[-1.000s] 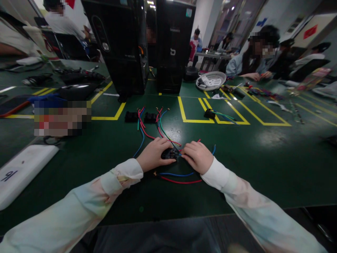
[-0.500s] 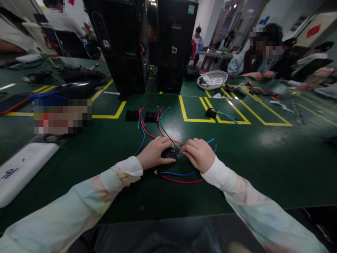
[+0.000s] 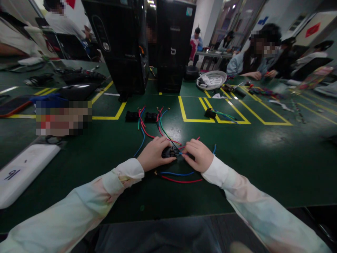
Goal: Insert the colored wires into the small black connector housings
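Observation:
My left hand [image 3: 155, 152] is closed around a small black connector block [image 3: 168, 152] above the green table. Beside it, my right hand [image 3: 198, 154] pinches a blue wire [image 3: 180, 153] that meets the block's right side. A red wire end shows above my right fingers, and a blue end shows behind that hand. Nearer the table's front edge lie a loose blue wire [image 3: 177, 173] and a red wire [image 3: 181, 180]. Beyond my hands sit two black blocks [image 3: 132, 116] [image 3: 151, 116] with red, blue and green wires.
Two black computer towers [image 3: 118, 49] [image 3: 175, 49] stand at the back. Another wired block [image 3: 210, 112] and a white basket [image 3: 212, 80] are to the right. A white power strip [image 3: 28, 172] lies at left. A person [image 3: 259, 52] sits across the table.
A red wire end now shows above my right hand, where a blue end showed before. My right hand has shifted very slightly left; my left hand still grips the block.

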Demonstrator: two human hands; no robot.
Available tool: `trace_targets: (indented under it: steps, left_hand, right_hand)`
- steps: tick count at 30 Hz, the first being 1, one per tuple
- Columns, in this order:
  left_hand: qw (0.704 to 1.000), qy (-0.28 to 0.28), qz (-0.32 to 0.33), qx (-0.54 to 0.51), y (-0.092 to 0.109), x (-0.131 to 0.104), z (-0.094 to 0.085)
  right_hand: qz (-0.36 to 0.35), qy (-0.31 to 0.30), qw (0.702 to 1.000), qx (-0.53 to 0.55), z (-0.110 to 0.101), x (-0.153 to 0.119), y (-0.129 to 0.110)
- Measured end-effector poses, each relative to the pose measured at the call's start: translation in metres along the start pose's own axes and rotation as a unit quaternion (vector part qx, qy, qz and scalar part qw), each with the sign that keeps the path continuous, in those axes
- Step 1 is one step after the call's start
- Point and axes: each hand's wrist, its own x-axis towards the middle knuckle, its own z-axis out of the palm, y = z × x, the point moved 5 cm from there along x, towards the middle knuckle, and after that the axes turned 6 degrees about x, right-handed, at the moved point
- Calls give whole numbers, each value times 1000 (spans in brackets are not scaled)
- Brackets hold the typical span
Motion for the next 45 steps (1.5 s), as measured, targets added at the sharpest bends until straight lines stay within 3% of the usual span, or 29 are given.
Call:
trace_targets:
  steps: [14,26,37,45]
  left_hand:
    - [999,-24,36,-17,-5,1,2]
    - [1000,10,-4,15,0,0,-3]
    - [999,2,-4,43,-1,1,-3]
    - [999,-13,36,-9,-4,1,0]
  right_hand:
    - [41,10,998,-42,0,3,8]
    - [29,-7,998,-48,1,1,2]
    - [21,-14,997,-69,2,0,1]
    - [29,-26,999,16,15,-2,9]
